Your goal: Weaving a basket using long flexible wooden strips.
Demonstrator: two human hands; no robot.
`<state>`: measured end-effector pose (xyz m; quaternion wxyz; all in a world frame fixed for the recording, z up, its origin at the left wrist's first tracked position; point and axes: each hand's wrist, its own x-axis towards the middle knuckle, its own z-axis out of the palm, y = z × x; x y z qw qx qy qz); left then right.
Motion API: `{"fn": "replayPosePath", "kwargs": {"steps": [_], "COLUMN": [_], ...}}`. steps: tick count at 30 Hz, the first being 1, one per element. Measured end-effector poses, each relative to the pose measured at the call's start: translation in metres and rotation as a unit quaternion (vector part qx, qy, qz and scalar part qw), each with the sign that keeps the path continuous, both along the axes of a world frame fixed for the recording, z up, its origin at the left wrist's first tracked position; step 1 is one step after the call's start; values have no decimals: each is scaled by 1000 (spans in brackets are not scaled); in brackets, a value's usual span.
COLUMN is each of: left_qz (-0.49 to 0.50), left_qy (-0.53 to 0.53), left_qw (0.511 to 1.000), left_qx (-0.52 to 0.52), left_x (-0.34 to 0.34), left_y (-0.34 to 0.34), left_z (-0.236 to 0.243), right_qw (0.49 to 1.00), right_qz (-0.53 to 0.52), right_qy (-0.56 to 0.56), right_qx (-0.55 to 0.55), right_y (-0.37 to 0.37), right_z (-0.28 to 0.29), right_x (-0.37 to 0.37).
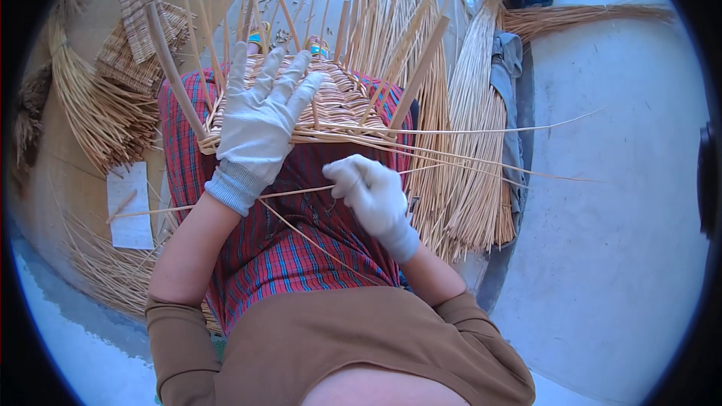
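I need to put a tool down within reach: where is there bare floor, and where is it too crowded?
Bare floor lies to the right, past the tall reed bundle. The left is crowded: loose reeds, woven mats and a white sheet. The lap holds the half-woven basket under both hands.

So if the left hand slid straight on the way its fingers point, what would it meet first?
Probably the upright stakes rising from the far rim of the half-woven basket. The left hand lies flat on it, fingers spread, pointing away from the person; depth is unclear.
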<state>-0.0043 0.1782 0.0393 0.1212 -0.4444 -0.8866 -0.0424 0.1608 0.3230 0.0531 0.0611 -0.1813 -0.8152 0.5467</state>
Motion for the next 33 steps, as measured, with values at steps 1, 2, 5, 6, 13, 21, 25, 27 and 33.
{"fn": "replayPosePath", "kwargs": {"steps": [1,2,5,6,13,21,25,27,33], "left_qz": [-3,-3,-14,-14,-33,-8,-22,-36,4], "left_qy": [-13,-17,-26,-23,-116,-96,-100,-90,-63], "left_qw": [999,999,998,998,987,963,956,963,988], "left_qx": [38,40,62,57,101,253,274,252,143], "left_x": [2,4,3,3,14,20,21,23,49], "left_y": [-1,-4,-4,-4,-5,2,5,2,11], "left_z": [-2,-4,-5,-7,7,-23,-18,-21,-20], "right_qw": [972,944,892,878,995,912,897,949,940], "right_qz": [-60,-97,-166,-138,-85,-89,-176,-97,3], "right_qy": [-85,-106,-117,-138,-4,175,309,99,176], "right_qx": [-209,-299,-404,-437,-49,361,261,283,292], "right_y": [13,24,31,31,57,73,43,44,14], "right_z": [-23,-24,-25,-25,34,74,74,45,28], "right_x": [3,-5,-5,-3,1,-116,-117,-138,-187]}}
